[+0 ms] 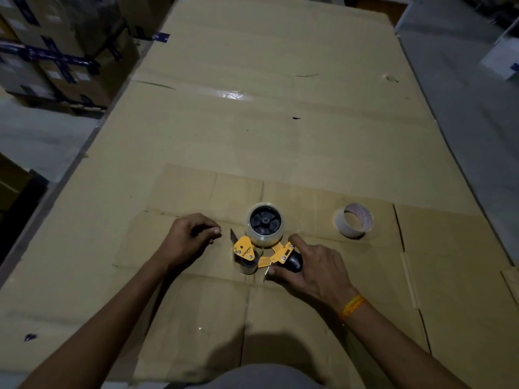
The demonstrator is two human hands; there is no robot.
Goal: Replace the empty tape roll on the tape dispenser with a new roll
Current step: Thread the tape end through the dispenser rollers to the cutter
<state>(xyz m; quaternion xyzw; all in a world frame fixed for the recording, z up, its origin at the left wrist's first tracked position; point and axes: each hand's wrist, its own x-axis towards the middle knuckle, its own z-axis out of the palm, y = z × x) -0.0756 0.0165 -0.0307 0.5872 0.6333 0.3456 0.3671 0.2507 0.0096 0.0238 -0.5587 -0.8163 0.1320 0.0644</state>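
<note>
Black handle (293, 262) (mostly hidden) sits under the right hand (311, 269).

tape dispenser (261, 248) on cardboard (280, 136) | empty roll (354, 220) to its right, apart | left hand (188, 237) just left

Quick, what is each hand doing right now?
Left hand: loosely curled, holding nothing, resting on the cardboard.
Right hand: closed on the tape dispenser handle.

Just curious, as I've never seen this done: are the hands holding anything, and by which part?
The right hand holds the tape dispenser by its black handle. The left hand holds nothing; it is loosely curled beside it.
</note>
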